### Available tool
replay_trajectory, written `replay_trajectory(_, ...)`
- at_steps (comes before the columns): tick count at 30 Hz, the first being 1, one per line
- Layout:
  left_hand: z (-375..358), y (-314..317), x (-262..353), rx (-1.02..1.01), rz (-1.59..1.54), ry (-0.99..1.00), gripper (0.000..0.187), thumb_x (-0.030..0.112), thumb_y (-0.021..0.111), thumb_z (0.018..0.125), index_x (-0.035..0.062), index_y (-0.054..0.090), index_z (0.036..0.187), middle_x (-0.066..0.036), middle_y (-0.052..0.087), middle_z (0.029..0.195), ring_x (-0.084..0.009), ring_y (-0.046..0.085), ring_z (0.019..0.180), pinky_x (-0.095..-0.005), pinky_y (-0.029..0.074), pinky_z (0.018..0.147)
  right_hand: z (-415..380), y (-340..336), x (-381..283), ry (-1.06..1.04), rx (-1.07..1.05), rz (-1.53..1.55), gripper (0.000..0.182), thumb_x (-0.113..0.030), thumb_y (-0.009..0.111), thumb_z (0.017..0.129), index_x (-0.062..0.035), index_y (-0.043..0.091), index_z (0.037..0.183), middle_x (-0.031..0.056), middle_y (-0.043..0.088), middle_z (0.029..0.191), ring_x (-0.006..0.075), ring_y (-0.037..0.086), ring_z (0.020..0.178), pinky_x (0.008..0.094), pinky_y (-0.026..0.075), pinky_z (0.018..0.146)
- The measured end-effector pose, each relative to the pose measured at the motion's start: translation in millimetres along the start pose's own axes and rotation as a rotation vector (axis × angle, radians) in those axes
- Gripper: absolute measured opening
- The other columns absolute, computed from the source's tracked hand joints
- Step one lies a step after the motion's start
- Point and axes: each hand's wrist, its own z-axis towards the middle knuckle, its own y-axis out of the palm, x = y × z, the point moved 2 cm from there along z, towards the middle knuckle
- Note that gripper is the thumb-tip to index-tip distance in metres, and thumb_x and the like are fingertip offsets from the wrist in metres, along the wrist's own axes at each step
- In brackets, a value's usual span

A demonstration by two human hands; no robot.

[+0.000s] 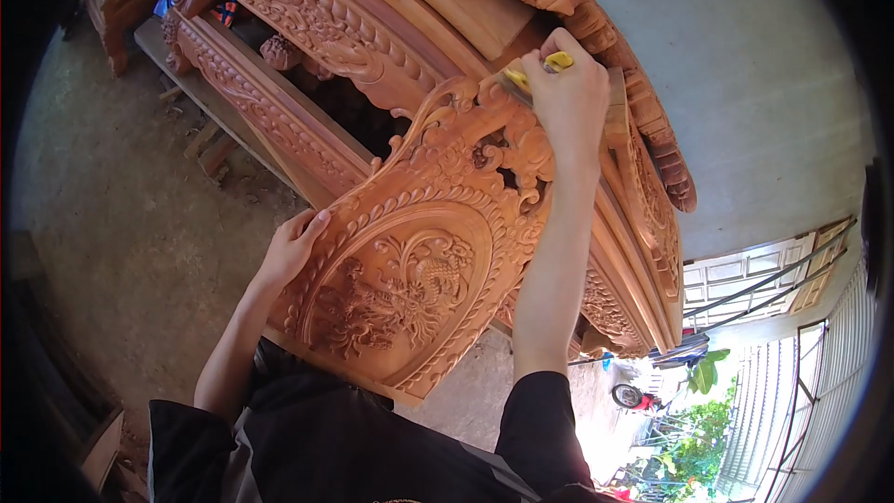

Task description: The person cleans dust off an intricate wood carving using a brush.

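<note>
A carved wooden panel (475,224) leans tilted in front of me, with an oval relief in its middle and scrolled openwork at its upper end. My left hand (293,247) holds the panel's left edge. At the top end, my right hand (570,93) is closed around a yellow-handled tool (559,61), close against the carving. Most of the tool is covered by my fingers, so its kind does not show.
Behind the panel stands large carved wooden furniture (326,19) with long moulded rails. Wood offcuts (214,151) lie on the concrete floor (121,196) at left. A grey wall (745,84) rises at right, and a motorbike wheel (628,396) shows near the bright opening.
</note>
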Motion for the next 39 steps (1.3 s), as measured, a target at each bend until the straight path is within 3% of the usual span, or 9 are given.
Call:
replay_trajectory(6, -2.3, 2.4, 3.0, 0.047, -0.037, 0.076, 0.052, 0.047, 0.053, 0.103, -0.0018, 0.066, 0.112, -0.011, 0.068, 0.092, -0.0147, 0.057, 0.088, -0.0322, 0.047, 0.083, -10.7, -1.4, 2.2, 0.249, -0.18, 0.498, 0.022, -0.012, 0.07, 0.087, -0.001, 0.055, 0.076, 0.0069, 0.058, 0.059, 0.013, 0.057, 0.045, 0.0275, 0.044, 0.046)
replay_trajectory(16, 4.4, 1.5, -5.1, 0.025, -0.039, 0.083, 0.05, 0.046, 0.053, 0.103, -0.0017, 0.065, 0.109, -0.009, 0.065, 0.09, -0.0145, 0.056, 0.086, -0.0303, 0.046, 0.082, -32.7, -4.5, 21.4, 0.301, -0.231, 0.635, 0.021, -0.008, 0.071, 0.088, -0.0002, 0.057, 0.075, 0.0037, 0.056, 0.056, 0.0078, 0.054, 0.044, 0.0261, 0.041, 0.042)
replay_trajectory(19, 5.0, 1.6, -5.2, 0.02, -0.052, 0.092, 0.05, 0.046, 0.053, 0.103, -0.0019, 0.065, 0.109, -0.008, 0.065, 0.09, -0.0143, 0.056, 0.086, -0.0301, 0.046, 0.082, -35.1, -3.8, 24.3, 0.155, 0.033, 0.433, 0.02, -0.008, 0.07, 0.089, 0.0003, 0.057, 0.075, 0.0045, 0.055, 0.056, 0.0081, 0.054, 0.048, 0.027, 0.041, 0.046)
replay_trajectory(22, 3.5, 0.7, -1.1, 0.024, -0.047, 0.091, 0.05, 0.046, 0.053, 0.103, -0.0022, 0.065, 0.108, -0.008, 0.065, 0.09, -0.0139, 0.055, 0.086, -0.0298, 0.046, 0.082, -40.6, -3.7, 12.7, 0.371, -0.266, 0.754, 0.025, -0.012, 0.071, 0.09, 0.0009, 0.057, 0.074, 0.0067, 0.055, 0.057, 0.01, 0.052, 0.052, 0.0284, 0.042, 0.051)
replay_trajectory(27, 1.2, 0.1, 5.1, 0.022, -0.063, 0.072, 0.049, 0.045, 0.053, 0.103, -0.0023, 0.064, 0.107, -0.006, 0.063, 0.088, -0.0129, 0.054, 0.085, -0.0291, 0.045, 0.081, -51.5, 16.3, 3.9, 0.191, 0.153, 0.485, 0.032, -0.018, 0.074, 0.091, 0.0008, 0.057, 0.072, 0.0072, 0.054, 0.057, 0.0118, 0.049, 0.052, 0.0305, 0.042, 0.052)
replay_trajectory(31, 3.4, -1.5, 2.4, -0.002, -0.077, 0.064, 0.048, 0.045, 0.053, 0.103, -0.0022, 0.064, 0.106, -0.005, 0.062, 0.087, -0.0121, 0.053, 0.083, -0.0283, 0.045, 0.079, -55.0, 15.2, 7.5, 0.34, -0.156, 0.576, 0.033, -0.018, 0.074, 0.092, 0.0006, 0.057, 0.071, 0.0065, 0.053, 0.057, 0.011, 0.049, 0.051, 0.0311, 0.04, 0.051)
replay_trajectory(34, -0.9, -0.7, 9.4, -0.014, -0.092, 0.045, 0.048, 0.044, 0.053, 0.103, -0.0021, 0.064, 0.105, -0.004, 0.061, 0.086, -0.0112, 0.053, 0.083, -0.0281, 0.045, 0.078, -55.0, 16.6, 17.2, 0.227, 0.333, 0.323, 0.033, -0.021, 0.072, 0.094, -0.0003, 0.058, 0.072, 0.0045, 0.051, 0.055, 0.0098, 0.046, 0.048, 0.0316, 0.039, 0.048)
replay_trajectory(36, -0.2, -1.7, 9.9, 0.006, -0.072, 0.068, 0.048, 0.044, 0.053, 0.104, -0.0021, 0.064, 0.104, -0.004, 0.061, 0.086, -0.0108, 0.052, 0.082, -0.0281, 0.045, 0.078, -57.4, 9.0, 2.3, 0.478, 0.051, 0.76, 0.04, -0.029, 0.068, 0.099, -0.002, 0.058, 0.071, -0.0009, 0.05, 0.05, 0.0071, 0.052, 0.039, 0.0229, 0.035, 0.037)
replay_trajectory(39, 2.9, -1.5, 2.7, 0.003, -0.057, 0.097, 0.048, 0.044, 0.054, 0.104, -0.0021, 0.064, 0.103, -0.003, 0.061, 0.086, -0.01, 0.051, 0.082, -0.0278, 0.045, 0.077, -59.0, 5.6, 2.6, 0.449, 0.166, 0.602, 0.04, -0.028, 0.067, 0.099, -0.0015, 0.057, 0.07, 0.0002, 0.048, 0.05, 0.0079, 0.053, 0.039, 0.0255, 0.035, 0.036)
